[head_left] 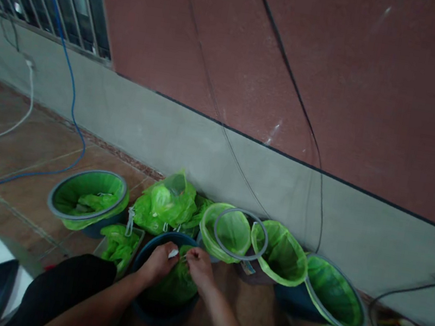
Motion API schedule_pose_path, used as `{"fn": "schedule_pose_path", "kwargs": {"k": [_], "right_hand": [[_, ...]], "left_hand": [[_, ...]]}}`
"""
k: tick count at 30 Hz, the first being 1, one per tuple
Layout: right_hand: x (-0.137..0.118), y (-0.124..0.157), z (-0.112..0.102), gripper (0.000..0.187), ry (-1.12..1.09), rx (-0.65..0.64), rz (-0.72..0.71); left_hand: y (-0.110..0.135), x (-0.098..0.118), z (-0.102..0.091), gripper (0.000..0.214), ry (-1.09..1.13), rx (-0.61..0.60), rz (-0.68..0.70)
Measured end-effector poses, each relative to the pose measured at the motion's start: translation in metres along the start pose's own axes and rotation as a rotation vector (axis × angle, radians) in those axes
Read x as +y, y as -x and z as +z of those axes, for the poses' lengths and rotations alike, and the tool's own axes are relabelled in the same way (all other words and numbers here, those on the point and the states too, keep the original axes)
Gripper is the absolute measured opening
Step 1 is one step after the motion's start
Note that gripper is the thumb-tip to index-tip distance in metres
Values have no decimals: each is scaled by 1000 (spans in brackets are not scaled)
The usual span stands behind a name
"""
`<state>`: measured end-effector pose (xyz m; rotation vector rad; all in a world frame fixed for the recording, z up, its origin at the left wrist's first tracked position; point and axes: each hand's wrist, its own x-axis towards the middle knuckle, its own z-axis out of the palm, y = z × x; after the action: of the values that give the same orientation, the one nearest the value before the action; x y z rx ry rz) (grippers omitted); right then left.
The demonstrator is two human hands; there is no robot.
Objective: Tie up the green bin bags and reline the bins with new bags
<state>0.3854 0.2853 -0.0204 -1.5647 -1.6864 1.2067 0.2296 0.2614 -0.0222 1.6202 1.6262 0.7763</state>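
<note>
My left hand (158,264) and my right hand (198,267) meet over a dark blue bin (161,311) lined with a green plastic bag (177,286). Both hands are closed in a pinch on a thin white tie (176,255) at the top of that bag. The fingers are pressed together around the tie. My forearms reach in from the bottom edge, and a dark knee lies at the lower left.
Several green-lined bins stand along the wall: one (87,200) at left, others (330,296) at right. A tied green bag (165,204) lies behind. A loose grey ring (241,234) rests on a bag. Cables cross the tiled floor.
</note>
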Motion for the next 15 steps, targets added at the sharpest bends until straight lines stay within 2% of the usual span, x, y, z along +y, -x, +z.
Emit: {"fn": "schedule_pose_path", "kwargs": {"k": [4,7,9,12,15], "right_hand": [[-3,-2,2,4,-330,-2,86],[-12,-1,-7,5,-427,0,152],[-18,0,-18,11,-448,-73,217],[-24,0,-38,17,-335,-172,219],[-27,0,-57,13,50,-89,77]], "left_hand": [[1,-1,0,13,-45,-14,60],[0,-2,0,16,-91,-36,82],[0,0,-1,16,-112,-59,105],[1,5,-5,16,-137,-68,128],[3,11,-11,16,-195,-84,125]]}}
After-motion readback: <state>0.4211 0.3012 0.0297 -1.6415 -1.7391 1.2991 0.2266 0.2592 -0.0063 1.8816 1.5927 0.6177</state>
